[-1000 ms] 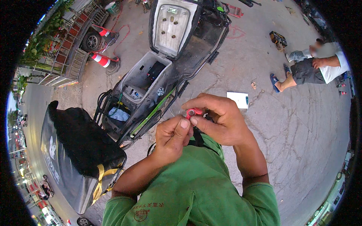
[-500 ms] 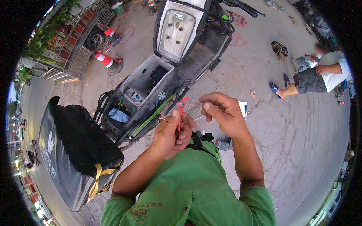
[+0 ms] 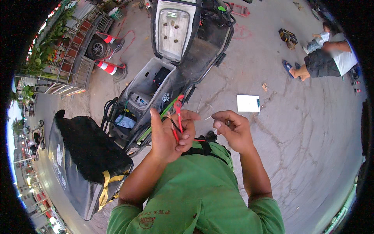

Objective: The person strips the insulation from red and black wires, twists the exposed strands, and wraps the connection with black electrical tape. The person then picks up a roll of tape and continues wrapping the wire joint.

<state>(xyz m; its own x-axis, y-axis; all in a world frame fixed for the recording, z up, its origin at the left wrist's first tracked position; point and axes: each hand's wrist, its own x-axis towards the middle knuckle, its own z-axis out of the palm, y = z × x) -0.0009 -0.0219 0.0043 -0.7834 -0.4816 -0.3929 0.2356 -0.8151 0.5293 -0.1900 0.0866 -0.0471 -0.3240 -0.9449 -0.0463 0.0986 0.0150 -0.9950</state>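
My left hand [image 3: 165, 136] has its fingers curled round a red, slim, two-handled tool [image 3: 179, 111] that looks like wire strippers; its thumb stretches upward. A short black wire [image 3: 176, 125] crosses the tool in the same palm. To the right, my right hand [image 3: 233, 130] pinches a thin white wire [image 3: 208, 118] between thumb and curled fingers. Fainter thin strands rise between the two hands. Beyond my left hand stands a scooter with its seat lid [image 3: 171, 33] raised, exposing a grey storage box [image 3: 163, 64].
A black delivery box [image 3: 72, 179] with yellow straps sits at the left. On the ground lies a white sheet [image 3: 246, 103]. Traffic cones [image 3: 108, 68] and a cart [image 3: 74, 58] stand far left. At the right are a person [image 3: 323, 62] and a yellow-black tool case [image 3: 287, 37].
My left hand has opened its thumb away from the red tool and shifted slightly left. The right hand has dropped a little, its fingers drawing closer together. More of the white sheet shows.
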